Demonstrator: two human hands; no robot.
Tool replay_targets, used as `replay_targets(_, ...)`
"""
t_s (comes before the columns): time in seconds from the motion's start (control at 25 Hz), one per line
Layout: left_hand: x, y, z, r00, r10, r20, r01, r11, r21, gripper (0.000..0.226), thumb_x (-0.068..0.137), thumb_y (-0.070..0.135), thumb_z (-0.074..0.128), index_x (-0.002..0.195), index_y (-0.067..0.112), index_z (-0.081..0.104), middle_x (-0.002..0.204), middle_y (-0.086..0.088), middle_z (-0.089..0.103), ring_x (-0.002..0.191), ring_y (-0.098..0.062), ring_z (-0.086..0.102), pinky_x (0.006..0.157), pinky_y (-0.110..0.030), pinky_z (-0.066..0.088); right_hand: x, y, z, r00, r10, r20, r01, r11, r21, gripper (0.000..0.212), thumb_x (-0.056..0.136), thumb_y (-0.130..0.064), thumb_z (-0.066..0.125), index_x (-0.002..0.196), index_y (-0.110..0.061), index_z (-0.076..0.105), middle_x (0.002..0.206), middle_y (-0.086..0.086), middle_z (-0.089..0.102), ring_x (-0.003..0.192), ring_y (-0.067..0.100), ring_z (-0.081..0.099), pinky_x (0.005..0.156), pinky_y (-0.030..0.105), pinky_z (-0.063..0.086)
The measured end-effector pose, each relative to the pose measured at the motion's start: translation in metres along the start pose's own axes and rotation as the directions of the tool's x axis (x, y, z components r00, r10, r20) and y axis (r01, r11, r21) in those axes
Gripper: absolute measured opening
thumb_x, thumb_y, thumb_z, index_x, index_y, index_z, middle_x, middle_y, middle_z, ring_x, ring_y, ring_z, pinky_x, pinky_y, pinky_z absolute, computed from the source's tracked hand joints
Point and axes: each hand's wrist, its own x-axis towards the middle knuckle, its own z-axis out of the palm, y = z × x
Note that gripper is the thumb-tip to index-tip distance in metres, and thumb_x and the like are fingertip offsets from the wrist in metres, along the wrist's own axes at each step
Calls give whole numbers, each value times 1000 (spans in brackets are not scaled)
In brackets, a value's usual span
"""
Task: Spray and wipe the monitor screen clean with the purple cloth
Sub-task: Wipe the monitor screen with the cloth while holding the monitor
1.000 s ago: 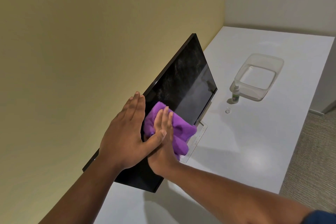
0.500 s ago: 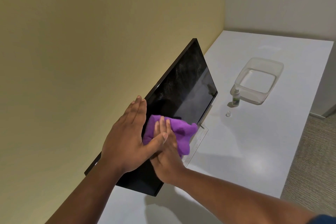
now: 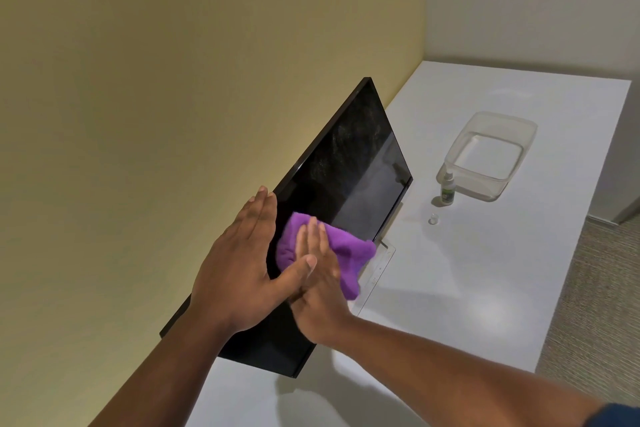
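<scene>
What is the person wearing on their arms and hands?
Almost nothing. The left hand and right hand are bare, with no gloves, rings or watch showing. Both forearms are bare too. Only a bit of dark blue sleeve peeks in at the picture's bottom corner, on the right arm.

There is a single view, from a wide-angle camera worn on the person's head. It looks forward and down, tilted so that the long white table [image 3: 485, 288] runs diagonally away toward the upper right. The yellow wall [image 3: 173, 114] fills the left half, and its lines bend with the lens. The camera sits close to the near end: both forearms enter from the bottom edge, and the black flat monitor [image 3: 349, 184] stands mid-frame. A strip of grey carpet [image 3: 602, 305] shows at the right edge.
</scene>
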Motion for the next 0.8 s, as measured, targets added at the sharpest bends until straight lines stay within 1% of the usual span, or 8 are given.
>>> replay_targets(0.16,1,2,-1,1000,6,-2,-6,1000,-1,107,81,92,17,164,28,-3,168,13,-12,155,-2,-7,122,-28,8,37,1,-14,926,352,-133,-346,936,66,86,103,-35,48,161,-15,-12,171,6,-14,158,26,-9,128,49,1)
replay_targets(0.28,0,3,0,1000,-5,-8,5,1000,3,104,82,89,19,164,28,-2,168,13,-12,154,-2,-7,122,-27,7,55,-22,-6,947,192,-259,-203,979,-15,90,99,-45,46,159,-23,-19,170,-2,-16,156,23,-5,119,46,-1)
replay_targets(0.4,0,3,-1,1000,-3,-1,3,1000,-12,103,82,88,21,163,29,-3,169,13,-10,155,-3,-5,125,-30,10,24,-4,13,985,27,-169,-65,974,-219,89,100,-45,46,162,-22,-14,170,-1,-21,158,23,-8,121,41,9)
replay_targets(0.48,-1,2,-1,1000,3,7,-3,1000,-3,103,83,88,22,163,29,-4,169,13,-12,155,-2,-7,125,-29,10,9,22,12,981,84,-176,-138,935,-326,89,99,-39,49,162,-19,-9,169,2,-17,158,26,-4,123,46,19)
replay_targets(0.56,0,1,-1,1000,4,5,-4,1000,9,104,82,91,19,163,29,-6,169,14,-14,154,-1,-9,123,-27,7,20,28,2,957,170,-236,-225,947,-231,84,99,-37,46,159,-18,-9,170,5,-10,159,26,-1,126,50,15)
replay_targets(0.64,1,1,-1,1000,1,5,-1,1000,13,107,81,93,14,163,28,-5,169,12,-13,155,-2,-9,123,-28,7,51,10,-5,956,140,-257,-166,983,-83,90,100,-36,47,158,-25,-21,170,2,-18,157,19,-15,128,48,0)
replay_targets(0.72,1,2,0,1000,-9,-5,9,1000,13,108,80,94,13,163,28,-4,170,10,-9,156,-4,-5,125,-30,10,73,-13,-6,954,75,-290,-101,992,-74,103,100,-30,56,154,-31,-32,163,-10,-36,153,11,-27,122,43,-11)
replay_targets(0.8,1,2,0,1000,-19,-9,19,1000,6,107,80,94,13,163,29,-4,170,10,-8,156,-4,-4,125,-31,12,67,-14,-4,962,13,-273,-61,984,-169,97,103,-32,53,155,-27,-29,163,-10,-37,153,12,-26,125,45,-3)
